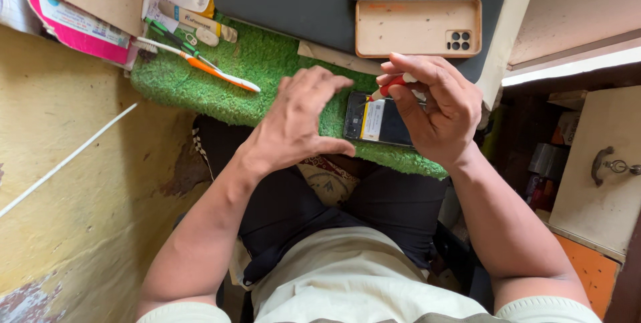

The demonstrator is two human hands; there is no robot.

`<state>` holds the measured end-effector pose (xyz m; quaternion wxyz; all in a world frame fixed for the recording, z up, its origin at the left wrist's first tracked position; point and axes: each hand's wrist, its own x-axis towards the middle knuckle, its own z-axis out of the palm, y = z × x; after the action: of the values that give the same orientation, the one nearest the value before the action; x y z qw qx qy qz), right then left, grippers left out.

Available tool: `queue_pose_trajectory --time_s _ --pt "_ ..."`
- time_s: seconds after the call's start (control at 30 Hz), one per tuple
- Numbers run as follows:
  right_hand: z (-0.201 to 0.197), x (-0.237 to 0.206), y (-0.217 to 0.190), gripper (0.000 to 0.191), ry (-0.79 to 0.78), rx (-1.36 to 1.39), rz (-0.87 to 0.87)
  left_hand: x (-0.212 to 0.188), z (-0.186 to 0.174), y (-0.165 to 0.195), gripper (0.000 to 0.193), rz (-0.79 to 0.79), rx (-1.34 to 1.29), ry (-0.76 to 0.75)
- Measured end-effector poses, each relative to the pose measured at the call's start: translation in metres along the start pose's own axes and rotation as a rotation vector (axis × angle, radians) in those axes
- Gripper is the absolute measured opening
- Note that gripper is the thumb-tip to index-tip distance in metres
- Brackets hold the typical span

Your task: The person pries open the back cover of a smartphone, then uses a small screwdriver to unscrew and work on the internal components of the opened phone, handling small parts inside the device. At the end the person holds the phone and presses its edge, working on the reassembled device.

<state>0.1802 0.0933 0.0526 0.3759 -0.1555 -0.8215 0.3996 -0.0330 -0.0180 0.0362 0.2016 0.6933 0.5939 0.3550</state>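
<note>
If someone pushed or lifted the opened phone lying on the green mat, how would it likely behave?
The opened phone looks flat and rigid, so it would probably lift as one stiff slab. The tufted green mat under it likely grips, so a push should drag rather than slide. With its back off and insides exposed beneath the red-handled screwdriver in the right hand, it seems fragile.

Both forearms reached forward from the bottom of the view, bare to the short pale sleeves. The left hand (297, 119) hovered palm down, back toward the camera, its fingers loosely curled and spread, closed on nothing. The right hand (437, 106) was bent inward at the wrist, its thumb and fingertips pinched tight together around a slim red-handled tool (390, 86).
</note>
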Motion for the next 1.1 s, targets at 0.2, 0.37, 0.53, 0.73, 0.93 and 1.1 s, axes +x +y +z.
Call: queue_pose_trajectory --time_s 0.2,0.37,0.53,0.73,0.93,1.1 --pt "0.004 0.001 -0.002 0.032 -0.021 -0.052 -0.03 -0.003 0.006 -0.004 0.087 -0.005 0.072 -0.055" --pt "0.005 0.0 0.0 0.032 -0.022 -0.044 -0.013 -0.004 0.008 -0.006 0.082 0.025 0.075 -0.013" --pt "0.006 0.0 0.001 0.032 -0.027 -0.066 -0.021 -0.004 0.009 -0.007 0.083 0.025 0.074 -0.011" --pt "0.007 0.0 -0.002 0.034 -0.022 -0.227 -0.106 -0.004 0.009 -0.008 0.082 0.033 0.079 -0.009" --pt "0.012 0.003 -0.005 0.035 0.007 -0.332 -0.164 -0.005 0.01 -0.008 0.083 0.043 0.077 0.007" --pt "0.015 0.01 -0.014 0.035 -0.032 -0.39 -0.198 -0.006 0.011 -0.01 0.081 0.04 0.084 0.0"
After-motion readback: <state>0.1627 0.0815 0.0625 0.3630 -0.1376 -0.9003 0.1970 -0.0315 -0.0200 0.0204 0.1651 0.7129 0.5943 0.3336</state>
